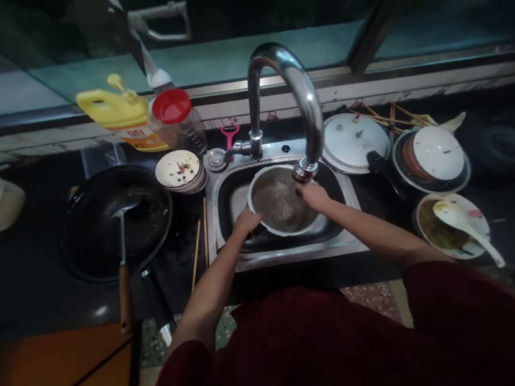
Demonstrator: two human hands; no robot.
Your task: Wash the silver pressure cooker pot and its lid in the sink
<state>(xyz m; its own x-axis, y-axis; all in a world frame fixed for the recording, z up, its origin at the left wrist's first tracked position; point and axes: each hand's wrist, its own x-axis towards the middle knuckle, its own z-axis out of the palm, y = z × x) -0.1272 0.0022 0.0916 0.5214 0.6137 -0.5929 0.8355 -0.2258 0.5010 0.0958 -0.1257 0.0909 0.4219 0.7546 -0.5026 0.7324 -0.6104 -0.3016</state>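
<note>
A round metal pot (268,220) sits in the sink basin, with murky, rippling water (281,199) in it. My left hand (247,219) is closed on the pot's left side, where a dark handle partly shows beneath it. On the opposite side, my right hand (314,197) is closed over the rim, fingertips toward the inside; its grip is partly hidden. The curved chrome faucet (310,105) ends just above that hand. Around the pot lies the steel sink (237,259).
Left stand a black wok (89,239) with a spatula (123,253), chopsticks (196,254) and stacked bowls (179,168). Behind are a yellow jug (121,116) and red-lidded jar (172,112). Right are a pot lid (355,143), nested bowls (438,152) and a soup bowl (435,230) with a white spoon (466,227).
</note>
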